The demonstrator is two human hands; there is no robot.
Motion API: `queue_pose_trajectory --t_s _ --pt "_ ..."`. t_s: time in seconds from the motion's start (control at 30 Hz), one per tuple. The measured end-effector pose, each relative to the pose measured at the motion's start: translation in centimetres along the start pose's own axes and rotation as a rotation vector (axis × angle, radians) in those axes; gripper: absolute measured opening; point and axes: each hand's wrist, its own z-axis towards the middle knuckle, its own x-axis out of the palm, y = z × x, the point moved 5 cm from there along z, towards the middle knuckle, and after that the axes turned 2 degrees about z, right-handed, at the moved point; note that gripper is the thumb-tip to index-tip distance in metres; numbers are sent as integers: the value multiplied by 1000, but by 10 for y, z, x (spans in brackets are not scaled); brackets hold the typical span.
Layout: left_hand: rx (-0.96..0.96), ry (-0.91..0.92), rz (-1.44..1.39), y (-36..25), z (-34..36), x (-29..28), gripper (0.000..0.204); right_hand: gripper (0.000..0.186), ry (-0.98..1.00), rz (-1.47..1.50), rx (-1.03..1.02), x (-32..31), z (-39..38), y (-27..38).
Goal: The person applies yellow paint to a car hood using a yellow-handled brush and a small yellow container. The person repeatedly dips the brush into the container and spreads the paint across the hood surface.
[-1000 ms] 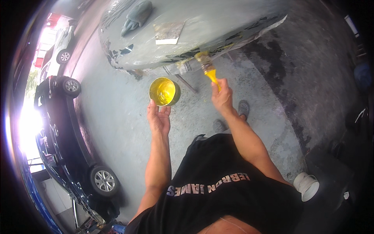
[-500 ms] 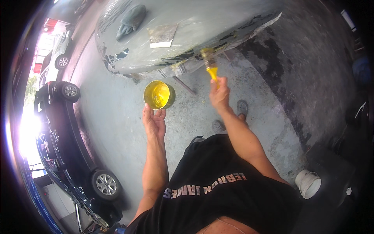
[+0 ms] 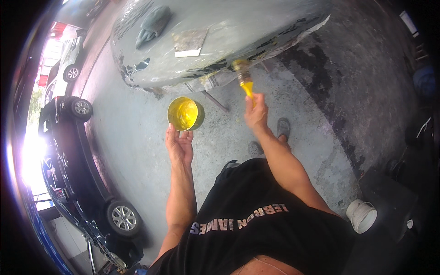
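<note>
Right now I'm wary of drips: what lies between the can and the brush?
In the head view, a slanting bar and grey floor show between can and brush.

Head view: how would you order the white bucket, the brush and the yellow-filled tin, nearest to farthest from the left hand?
1. Tin: in the left hand's grip.
2. Brush: to its right, in the right hand.
3. White bucket: farthest, lower right.

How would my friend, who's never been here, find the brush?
Start at the big grey plastic-covered surface. Below its near edge in the picture, find the right hand. The brush in it is long, with a yellow handle and bristly tip, unlike the round can in the left hand.
</note>
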Motion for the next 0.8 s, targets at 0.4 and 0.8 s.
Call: queue_pose_trajectory --t_s 0.4,0.8 --pt "-3 -21 0 0 -2 -1 46 23 -160 138 134 -16 24 -22" --pt "-13 -31 -14 0 -6 -6 47 27 -37 116 -7 15 -28 15"
